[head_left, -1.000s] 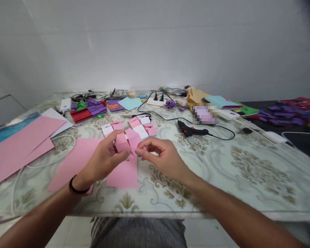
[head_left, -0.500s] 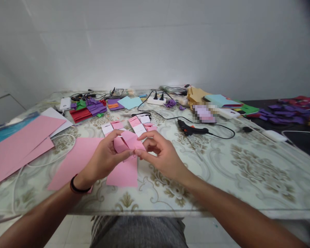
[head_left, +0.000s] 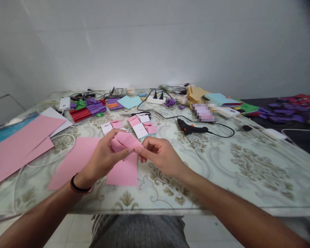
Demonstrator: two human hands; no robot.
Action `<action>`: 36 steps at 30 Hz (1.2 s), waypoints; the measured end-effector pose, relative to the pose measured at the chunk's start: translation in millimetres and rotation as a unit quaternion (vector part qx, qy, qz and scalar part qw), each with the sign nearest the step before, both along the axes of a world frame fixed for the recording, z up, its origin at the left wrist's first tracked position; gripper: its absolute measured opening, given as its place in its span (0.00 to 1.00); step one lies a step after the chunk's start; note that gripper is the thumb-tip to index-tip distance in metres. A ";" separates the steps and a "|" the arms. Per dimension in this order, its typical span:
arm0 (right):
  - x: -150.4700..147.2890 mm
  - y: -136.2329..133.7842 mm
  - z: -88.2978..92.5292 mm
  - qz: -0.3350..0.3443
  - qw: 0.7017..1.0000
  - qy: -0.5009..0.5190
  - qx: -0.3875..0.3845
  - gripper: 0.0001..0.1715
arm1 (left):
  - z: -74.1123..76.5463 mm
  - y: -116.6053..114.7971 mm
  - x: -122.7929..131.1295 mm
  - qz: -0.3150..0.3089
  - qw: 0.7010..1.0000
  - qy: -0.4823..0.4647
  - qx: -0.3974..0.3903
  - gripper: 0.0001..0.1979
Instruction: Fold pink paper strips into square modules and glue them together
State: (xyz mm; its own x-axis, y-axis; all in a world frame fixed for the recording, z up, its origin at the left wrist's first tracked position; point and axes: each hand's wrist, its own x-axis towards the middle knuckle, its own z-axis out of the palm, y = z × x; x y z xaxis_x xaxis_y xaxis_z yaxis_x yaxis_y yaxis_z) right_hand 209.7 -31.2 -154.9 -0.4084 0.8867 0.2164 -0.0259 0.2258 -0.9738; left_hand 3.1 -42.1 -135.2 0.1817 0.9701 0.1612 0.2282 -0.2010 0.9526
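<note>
Between my two hands, above the table, is a folded pink paper (head_left: pixel 127 140). My left hand (head_left: pixel 110 151) grips its left side, thumb on the front and fingers behind. At the lower right edge, my right hand (head_left: pixel 157 153) pinches the paper between thumb and forefinger, its other fingers curled. Both thumbs nearly meet there. Below the held piece lies a pink sheet (head_left: pixel 122 174) on the table, with a larger pink sheet (head_left: pixel 76 158) to its left, partly hidden by my left arm. Just beyond my hands are small pink and white folded papers (head_left: pixel 141 125).
A black glue gun (head_left: pixel 192 128) lies right of centre with its cord looping. Large pink sheets (head_left: pixel 28 141) and a white cable (head_left: pixel 73 144) are at left. Toward the back are a power strip (head_left: pixel 156 100), coloured paper pieces (head_left: pixel 94 106) and a phone (head_left: pixel 204 113).
The pink paper's right side has been folded or tilted, and its outline now tapers toward my right hand. My right forefinger has come down from the top edge to the pinch.
</note>
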 end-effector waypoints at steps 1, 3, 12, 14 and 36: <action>0.1 0.3 0.1 0.004 1.000 0.006 -0.002 0.22 | 0.0 -0.1 0.5 -0.001 1.000 -0.003 0.001 0.21; 0.3 1.1 0.0 0.014 1.000 0.016 -0.005 0.22 | -0.3 0.0 1.2 -0.007 1.000 -0.024 0.001 0.22; -4.0 -1.7 -3.7 0.017 0.999 -0.033 0.005 0.14 | -6.8 3.8 0.3 -0.062 0.985 -0.159 -0.039 0.17; -4.5 -2.6 -3.3 0.007 0.999 -0.048 0.015 0.14 | -6.8 4.0 -0.5 -0.057 0.988 -0.136 -0.035 0.13; -2.9 -0.8 -2.8 -0.023 0.996 -0.082 0.031 0.12 | -1.4 4.1 0.0 -0.042 0.996 -0.062 -0.041 0.18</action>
